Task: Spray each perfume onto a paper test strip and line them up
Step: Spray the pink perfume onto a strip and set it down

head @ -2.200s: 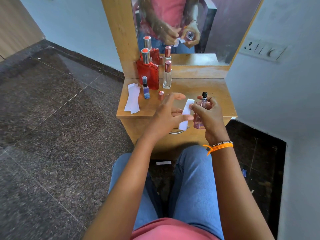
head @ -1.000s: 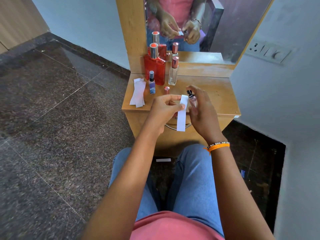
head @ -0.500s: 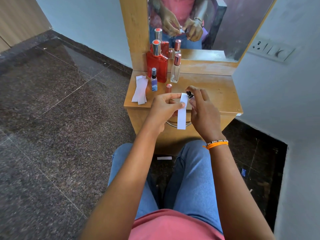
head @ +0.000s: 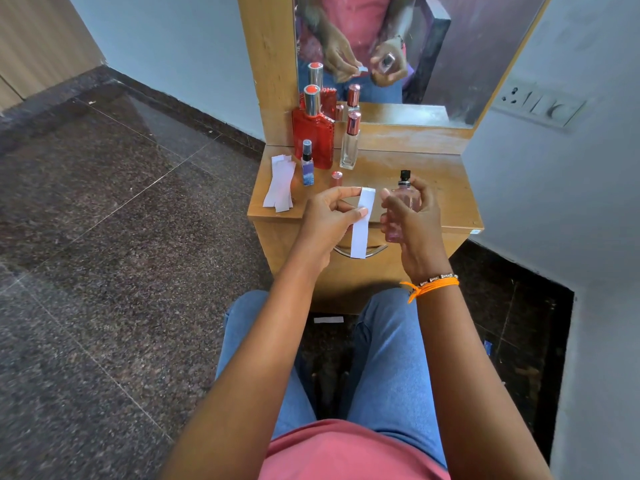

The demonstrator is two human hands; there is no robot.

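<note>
A single wide-angle view looks from the person's head, forward and steeply down. The lap and both forearms fill the lower centre of the frame; the left hand (head: 327, 220) and right hand (head: 414, 216) meet near the middle, close to the lens. The small wooden dressing table (head: 446, 188) sits just above centre, its mirror (head: 467, 46) running off the top edge. Dark floor tiles (head: 104, 237) spread across the left half, and a pale wall (head: 571, 202) bends along the right.
</note>
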